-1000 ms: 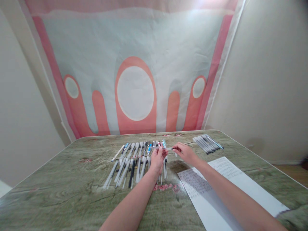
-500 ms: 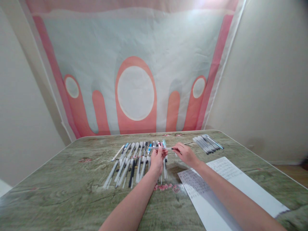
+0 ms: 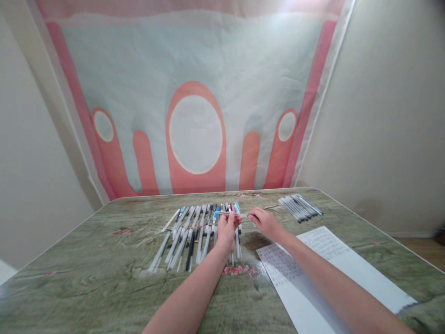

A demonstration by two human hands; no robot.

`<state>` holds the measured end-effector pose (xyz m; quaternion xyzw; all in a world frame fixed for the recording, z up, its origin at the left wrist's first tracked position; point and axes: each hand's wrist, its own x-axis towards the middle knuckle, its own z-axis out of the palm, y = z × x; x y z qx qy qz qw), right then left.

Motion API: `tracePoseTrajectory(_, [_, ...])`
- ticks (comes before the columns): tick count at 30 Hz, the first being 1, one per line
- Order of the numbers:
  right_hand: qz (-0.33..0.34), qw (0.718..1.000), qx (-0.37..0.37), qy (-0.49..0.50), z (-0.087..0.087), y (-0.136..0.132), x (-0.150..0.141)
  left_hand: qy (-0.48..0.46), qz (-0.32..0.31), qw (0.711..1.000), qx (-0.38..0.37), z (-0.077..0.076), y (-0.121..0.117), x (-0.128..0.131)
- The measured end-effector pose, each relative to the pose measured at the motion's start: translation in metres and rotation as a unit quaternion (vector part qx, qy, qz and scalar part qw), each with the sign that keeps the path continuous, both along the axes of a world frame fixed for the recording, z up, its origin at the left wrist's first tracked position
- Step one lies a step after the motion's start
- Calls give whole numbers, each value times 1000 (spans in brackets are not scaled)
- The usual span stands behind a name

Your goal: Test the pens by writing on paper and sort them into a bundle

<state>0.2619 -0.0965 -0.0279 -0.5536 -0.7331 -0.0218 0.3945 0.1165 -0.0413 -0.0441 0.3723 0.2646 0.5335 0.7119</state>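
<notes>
A slim, pale pen (image 3: 243, 215) is held level between my two hands, just above the table. My left hand (image 3: 228, 229) is closed round its barrel, and its left end pokes out past the fingers. At the other end my right hand (image 3: 264, 221) pinches the tip; the exact part in the fingertips is too small to make out. Below and left of my hands lie two rows of pens and clear barrels (image 3: 181, 248), with dark caps or parts among them. A blue-and-white pen (image 3: 216, 215) lies beside my left hand, in the back row.
Several slim pens (image 3: 299, 208) lie side by side at the back right. A large white sheet with handwriting (image 3: 330, 260) lies under my right forearm. The wood-patterned table (image 3: 86, 260) ends at a printed cloth backdrop (image 3: 146, 65).
Hardly anything differs. The pen between my hands has tilted slightly, and my right fingers have shifted a little at its end.
</notes>
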Motion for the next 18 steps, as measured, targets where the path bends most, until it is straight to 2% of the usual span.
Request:
tracePoseTrajectory(4, [14, 993, -63, 100, -3, 2, -5, 2, -8, 1000, 7, 1, -1, 0])
tracePoseTrajectory(10, [32, 944, -170, 282, -7, 6, -7, -5, -22, 1000, 21, 3, -3, 0])
tracePoseTrajectory(15, [43, 926, -197, 319, -2, 6, -3, -10, -25, 1000, 14, 1, -3, 1])
tracePoseTrajectory(18, [75, 931, -201, 296, -1, 6, 0, -26, -17, 1000, -4, 0, -2, 1])
